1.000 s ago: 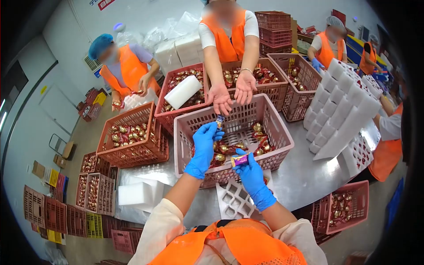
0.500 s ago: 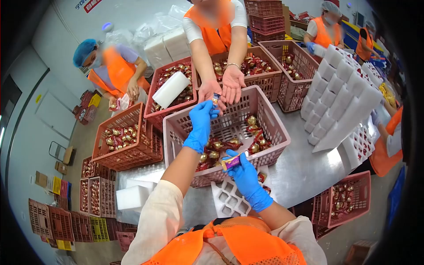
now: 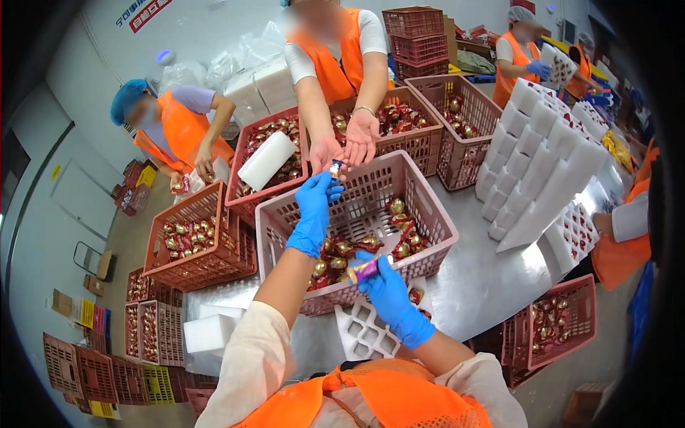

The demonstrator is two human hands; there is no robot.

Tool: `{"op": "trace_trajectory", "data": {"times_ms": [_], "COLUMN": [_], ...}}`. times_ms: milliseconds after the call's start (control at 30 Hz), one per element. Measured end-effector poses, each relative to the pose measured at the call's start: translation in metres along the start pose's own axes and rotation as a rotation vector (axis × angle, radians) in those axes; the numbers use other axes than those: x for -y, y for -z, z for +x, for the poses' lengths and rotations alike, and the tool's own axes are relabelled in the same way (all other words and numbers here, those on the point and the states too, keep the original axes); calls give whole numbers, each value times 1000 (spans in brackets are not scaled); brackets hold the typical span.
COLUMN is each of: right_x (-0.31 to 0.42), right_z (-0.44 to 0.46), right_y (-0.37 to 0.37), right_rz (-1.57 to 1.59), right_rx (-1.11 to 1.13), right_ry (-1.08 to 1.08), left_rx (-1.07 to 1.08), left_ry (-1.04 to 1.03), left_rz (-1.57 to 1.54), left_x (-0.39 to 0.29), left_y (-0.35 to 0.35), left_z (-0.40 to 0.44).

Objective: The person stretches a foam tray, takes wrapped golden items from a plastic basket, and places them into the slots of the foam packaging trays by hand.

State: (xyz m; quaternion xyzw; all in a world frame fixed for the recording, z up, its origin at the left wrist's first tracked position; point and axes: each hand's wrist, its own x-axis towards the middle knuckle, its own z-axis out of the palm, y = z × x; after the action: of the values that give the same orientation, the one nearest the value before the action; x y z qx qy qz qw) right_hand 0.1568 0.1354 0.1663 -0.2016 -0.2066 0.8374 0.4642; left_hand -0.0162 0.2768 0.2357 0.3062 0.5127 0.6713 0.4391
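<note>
My left hand (image 3: 311, 208), in a blue glove, stretches over the crate and pinches a small dark-blue wrapped candy (image 3: 335, 169). A co-worker's two open, upturned palms (image 3: 362, 135) are right at that candy. My right hand (image 3: 392, 292), also gloved, is closed around a purple-and-gold wrapped candy (image 3: 365, 269) above the crate's near rim. Below both hands stands the pale pink crate (image 3: 439, 246), partly filled with red-and-gold wrapped candies (image 3: 403, 232). Under my right wrist lies a white foam tray (image 3: 364, 332) with diamond-shaped cells, partly hidden.
Candy-filled crates stand left (image 3: 196, 267) and behind, one with a white foam block (image 3: 267, 160) on top. Stacked foam trays (image 3: 524, 164) rise on the right of the metal table (image 3: 478, 264). Another crate (image 3: 549, 324) sits lower right. Co-workers stand left, opposite and right.
The view has shifted slightly, so the crates sit a little lower and further left. Both my hands keep their candies. At the back right, a co-worker now holds up a white tray.
</note>
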Motion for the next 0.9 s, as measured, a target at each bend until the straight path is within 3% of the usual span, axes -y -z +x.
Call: {"op": "trace_trajectory", "data": {"times_ms": [67, 100, 167, 200, 333, 467, 733, 900], "right_x": [25, 42, 81, 85, 86, 93, 93, 94], "right_z": [41, 73, 135, 167, 171, 168, 166, 166], "right_y": [-9, 6, 5, 21, 23, 19, 25, 31], "right_rz": [76, -411, 218, 255, 315, 299, 302, 289], "right_rx": [-75, -78, -126, -183, -204, -126, -179, -146], "right_ry": [214, 461, 567, 644, 482, 542, 513, 496], "left_rx": [29, 58, 111, 82, 24, 32, 43, 75], "left_ry": [10, -8, -57, -8, 30, 53, 91, 21], "left_rz": [-7, -47, -83, -91, -94, -158, -142, -126], "left_x": [-4, -3, -3, -5, -16, -12, -11, -40], "left_y": [2, 3, 1, -2, 1, 6, 13, 40], "left_z": [-2, -3, 6, 11, 14, 7, -11, -49]}}
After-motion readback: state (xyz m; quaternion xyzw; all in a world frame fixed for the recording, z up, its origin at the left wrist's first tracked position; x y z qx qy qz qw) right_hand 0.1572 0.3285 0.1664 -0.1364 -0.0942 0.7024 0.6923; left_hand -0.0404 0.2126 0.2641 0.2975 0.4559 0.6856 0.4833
